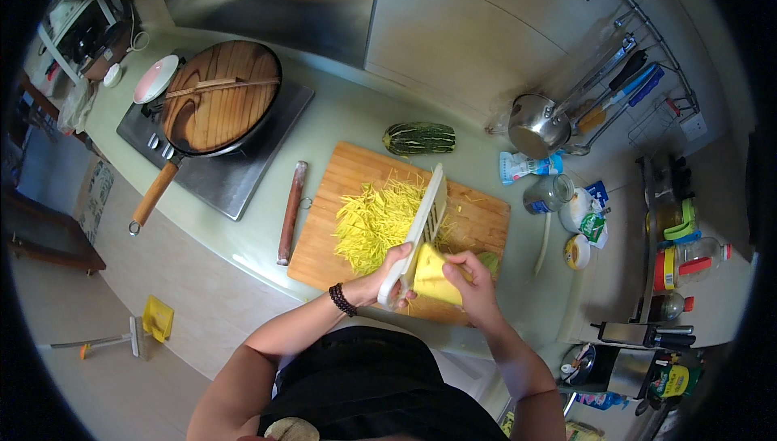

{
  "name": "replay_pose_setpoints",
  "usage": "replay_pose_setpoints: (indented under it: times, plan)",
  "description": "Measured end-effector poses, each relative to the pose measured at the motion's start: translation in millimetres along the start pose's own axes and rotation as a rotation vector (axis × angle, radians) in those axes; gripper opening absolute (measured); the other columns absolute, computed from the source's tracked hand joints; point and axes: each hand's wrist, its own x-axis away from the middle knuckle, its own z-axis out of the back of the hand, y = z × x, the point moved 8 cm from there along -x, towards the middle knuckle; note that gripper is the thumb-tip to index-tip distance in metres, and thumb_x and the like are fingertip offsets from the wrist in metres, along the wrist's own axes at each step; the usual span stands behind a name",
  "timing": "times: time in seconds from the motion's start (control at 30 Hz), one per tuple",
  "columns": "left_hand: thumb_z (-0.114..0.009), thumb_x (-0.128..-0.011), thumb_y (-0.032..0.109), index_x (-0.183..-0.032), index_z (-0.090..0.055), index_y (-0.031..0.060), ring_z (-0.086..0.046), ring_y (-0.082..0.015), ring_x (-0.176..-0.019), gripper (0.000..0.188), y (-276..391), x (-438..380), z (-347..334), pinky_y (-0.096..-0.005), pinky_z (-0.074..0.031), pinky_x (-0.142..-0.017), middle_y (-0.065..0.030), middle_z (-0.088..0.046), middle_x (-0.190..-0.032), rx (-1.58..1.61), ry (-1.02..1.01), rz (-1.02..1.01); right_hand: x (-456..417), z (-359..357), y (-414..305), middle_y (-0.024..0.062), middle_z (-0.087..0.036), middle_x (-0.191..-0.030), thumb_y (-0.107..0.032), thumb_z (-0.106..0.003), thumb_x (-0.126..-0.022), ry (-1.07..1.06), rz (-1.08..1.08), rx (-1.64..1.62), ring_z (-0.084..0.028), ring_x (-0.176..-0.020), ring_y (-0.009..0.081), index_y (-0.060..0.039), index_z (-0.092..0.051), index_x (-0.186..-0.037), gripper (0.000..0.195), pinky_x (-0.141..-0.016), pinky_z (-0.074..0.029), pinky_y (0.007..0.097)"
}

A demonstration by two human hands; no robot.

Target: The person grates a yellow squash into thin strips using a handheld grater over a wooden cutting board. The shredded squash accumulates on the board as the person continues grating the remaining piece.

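Observation:
My left hand (388, 280) grips the lower end of a white plastic grater (425, 207), which stands tilted on its edge over a wooden cutting board (479, 204). In my right hand (473, 286) is a thick yellow vegetable piece (437, 274), perhaps squash, held against or close to the grater's right face; whether they touch I cannot tell. Left of the grater, a heap of yellow shreds (376, 222) covers the board's middle. A few loose shreds lie to its right. Beside my right hand a greenish piece (488, 262) is partly hidden.
Behind the board lies a dark green striped squash (419, 139). A rolling pin (292, 213) rests at its left. Farther left, a wok with a wooden lid (221, 98) sits on the cooktop (267, 156), its handle (155, 195) jutting past the counter. A glass jar (546, 193) stands right.

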Motion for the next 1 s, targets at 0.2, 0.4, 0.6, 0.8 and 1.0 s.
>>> replay_pose_setpoints:
  times: [0.2, 0.4, 0.6, 0.8, 1.0]
  plan:
    - [-0.043, -0.082, 0.070, -0.114, -0.041, 0.0074, -0.050, -0.0216, -0.064, 0.071, -26.3, 15.4, -7.7, -0.0319, -0.045, -0.050, -0.0099, -0.045, -0.086, -0.086, 0.095, 0.057, -56.1, 32.0, 17.1, 0.0011, -0.060, -0.090, -0.018, -0.059, -0.091, 0.285, -0.251, -0.179, -0.054, -0.085, 0.0100, -0.0047, -0.058, -0.095, 0.014, -0.079, -0.042, 0.0245]
    - [-0.044, -0.079, 0.073, -0.112, -0.042, 0.0072, -0.050, -0.0227, -0.063, 0.073, -28.4, -3.4, -1.3, -0.0338, -0.045, -0.049, -0.0103, -0.046, -0.085, 0.077, 0.074, 0.071, -0.8, 0.5, 7.3, -0.0026, -0.056, -0.086, -0.024, -0.062, -0.089, -0.014, -0.170, -0.077, -0.053, -0.081, 0.0092, -0.0112, -0.054, -0.093, 0.015, -0.072, -0.043, 0.0255]
    - [-0.041, -0.081, 0.073, -0.108, -0.043, 0.0051, -0.053, -0.0227, -0.064, 0.074, -31.2, 19.6, -22.4, -0.0336, -0.046, -0.049, -0.0103, -0.048, -0.084, -0.114, 0.132, 0.045, -43.6, 39.9, 31.1, -0.0008, -0.058, -0.091, -0.026, -0.064, -0.088, 0.303, -0.337, -0.209, -0.056, -0.083, 0.0088, -0.0116, -0.054, -0.092, 0.018, -0.068, -0.045, 0.0260]
    - [-0.039, -0.081, 0.075, -0.106, -0.043, 0.0036, -0.053, -0.0217, -0.064, 0.076, -22.7, 3.8, -14.3, -0.0333, -0.047, -0.048, -0.0110, -0.047, -0.082, -0.049, 0.137, 0.021, -18.2, 17.2, 27.8, -0.0007, -0.058, -0.093, -0.030, -0.066, -0.086, 0.042, -0.111, -0.004, -0.055, -0.087, 0.0126, -0.0119, -0.056, -0.090, 0.021, -0.068, -0.045, 0.0295]
    - [-0.038, -0.082, 0.073, -0.112, -0.036, 0.0050, -0.051, -0.0204, -0.063, 0.075, -38.7, 11.5, -20.1, -0.0332, -0.047, -0.049, -0.0095, -0.044, -0.084, -0.104, 0.096, 0.063, -47.7, 45.5, 20.8, 0.0005, -0.060, -0.091, -0.021, -0.065, -0.087, 0.350, -0.326, -0.221, -0.055, -0.086, 0.0107, -0.0083, -0.059, -0.091, 0.015, -0.076, -0.044, 0.0240]
